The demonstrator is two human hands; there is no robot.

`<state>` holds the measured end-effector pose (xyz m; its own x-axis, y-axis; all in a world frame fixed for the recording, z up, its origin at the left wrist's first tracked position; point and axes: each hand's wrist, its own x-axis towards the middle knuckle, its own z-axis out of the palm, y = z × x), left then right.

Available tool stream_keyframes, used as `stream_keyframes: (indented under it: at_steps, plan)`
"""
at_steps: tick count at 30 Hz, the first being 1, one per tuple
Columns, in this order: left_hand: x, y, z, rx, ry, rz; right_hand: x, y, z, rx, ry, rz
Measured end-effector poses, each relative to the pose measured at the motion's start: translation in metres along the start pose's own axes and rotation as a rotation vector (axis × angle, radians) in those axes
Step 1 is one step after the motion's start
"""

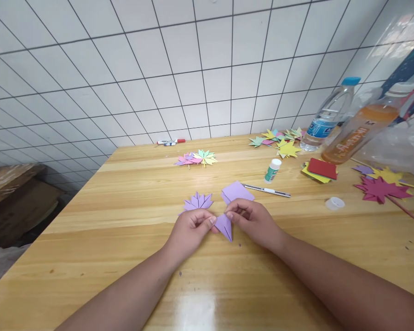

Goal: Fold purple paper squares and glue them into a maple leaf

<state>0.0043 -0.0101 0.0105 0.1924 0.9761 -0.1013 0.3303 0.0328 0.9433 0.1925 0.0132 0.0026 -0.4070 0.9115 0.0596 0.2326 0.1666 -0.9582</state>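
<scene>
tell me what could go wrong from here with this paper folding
The small purple piece sits between the fingertips of the left hand and right hand; uneven pulling might crease or tear it.
The left hand is close by the purple pleated leaf and could nudge it.
The right hand could brush the purple square paper out of place.

The left forearm (127, 285), at lower left of the frame, and the right forearm (341, 280), at lower right, are bare, tapering towards a bare left hand (191, 227) and right hand (257, 225) with short thumbnails.
</scene>
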Motion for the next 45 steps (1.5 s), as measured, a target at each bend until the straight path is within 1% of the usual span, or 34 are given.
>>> stream_keyframes:
  at_steps: [2,5,10,16,23,25,28,30,34,40,45]
  plan:
    - [0.002,-0.001,0.000,-0.094,0.027,-0.036,-0.001,0.001,0.001,-0.001,-0.008,-0.025]
    - [0.003,-0.002,-0.001,-0.149,0.042,-0.053,-0.004,0.002,0.003,-0.102,-0.056,-0.085]
    - [0.002,-0.005,-0.001,-0.094,0.020,-0.046,-0.006,0.001,0.004,-0.308,-0.084,-0.127]
    - [0.001,-0.006,0.001,-0.078,0.009,-0.025,-0.006,0.002,0.004,-0.380,-0.068,-0.141]
    - [0.000,-0.004,0.001,-0.071,-0.025,-0.002,-0.007,0.001,0.002,-0.580,-0.126,-0.223]
    - [0.000,-0.006,0.003,-0.065,-0.034,0.017,-0.007,0.001,0.002,-0.580,-0.111,-0.216]
    - [0.000,-0.010,0.006,-0.013,-0.017,0.045,-0.007,0.001,0.001,-0.550,-0.086,-0.157]
    - [0.000,-0.012,0.007,0.024,-0.018,0.051,-0.007,0.001,0.000,-0.546,-0.106,-0.143]
    - [-0.001,-0.011,0.006,0.051,-0.068,0.074,-0.007,0.000,-0.001,-0.545,-0.151,-0.143]
    - [-0.002,-0.011,0.006,0.028,-0.054,0.060,-0.006,-0.003,-0.003,-0.465,-0.137,-0.071]
    - [-0.004,-0.009,0.006,0.072,-0.076,0.080,-0.006,-0.002,-0.002,-0.458,-0.153,-0.081]
